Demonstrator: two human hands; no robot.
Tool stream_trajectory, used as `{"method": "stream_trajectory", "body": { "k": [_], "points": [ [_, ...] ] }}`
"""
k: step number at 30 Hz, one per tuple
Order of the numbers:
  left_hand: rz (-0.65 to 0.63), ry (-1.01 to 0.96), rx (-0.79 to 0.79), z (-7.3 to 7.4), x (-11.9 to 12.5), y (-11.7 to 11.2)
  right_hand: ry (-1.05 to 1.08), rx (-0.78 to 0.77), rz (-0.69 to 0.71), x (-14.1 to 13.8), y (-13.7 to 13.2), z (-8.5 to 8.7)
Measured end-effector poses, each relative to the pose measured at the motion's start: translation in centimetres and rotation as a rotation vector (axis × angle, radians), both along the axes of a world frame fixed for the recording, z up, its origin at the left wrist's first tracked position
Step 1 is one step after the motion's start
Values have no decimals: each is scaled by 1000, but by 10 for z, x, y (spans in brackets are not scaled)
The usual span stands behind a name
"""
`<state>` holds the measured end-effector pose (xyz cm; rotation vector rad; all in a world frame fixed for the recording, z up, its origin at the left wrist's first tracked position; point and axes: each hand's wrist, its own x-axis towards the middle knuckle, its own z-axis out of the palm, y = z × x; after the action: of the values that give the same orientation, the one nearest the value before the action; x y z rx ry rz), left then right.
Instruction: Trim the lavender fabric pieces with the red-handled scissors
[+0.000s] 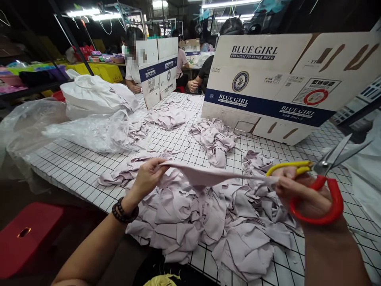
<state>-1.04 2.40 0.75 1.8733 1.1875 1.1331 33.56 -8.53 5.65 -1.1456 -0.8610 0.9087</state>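
My left hand [149, 176] pinches one end of a pale lilac fabric strip [208, 174] and holds it stretched above the table. My right hand [297, 190] grips the other end of the strip and also holds scissors [327, 178] with red and yellow handles, blades open and pointing up to the right. Under both hands lies a heap of lilac fabric pieces [214, 226] on the white gridded table [80, 167]. A dark bead bracelet sits on my left wrist.
A large Blue Girl cardboard box [282, 87] stands at the back right, a smaller one [157, 71] behind it. Clear plastic bags [89, 127] lie at the left. More lilac piles [214, 139] dot the table. A red stool [26, 234] stands lower left. Other people sit beyond.
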Motion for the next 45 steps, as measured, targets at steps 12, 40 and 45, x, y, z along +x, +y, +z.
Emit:
{"method": "stream_trajectory", "body": {
  "k": [12, 40, 45],
  "points": [
    [354, -442, -199, -21, 6, 68, 176, -122, 841, -128, -3, 23],
    [14, -457, -526, -21, 66, -91, 95, -387, 468, -120, 47, -30],
    [-36, -577, -563, -25, 70, -92, 125, -374, 405, -132, 45, -34]
  ]
}}
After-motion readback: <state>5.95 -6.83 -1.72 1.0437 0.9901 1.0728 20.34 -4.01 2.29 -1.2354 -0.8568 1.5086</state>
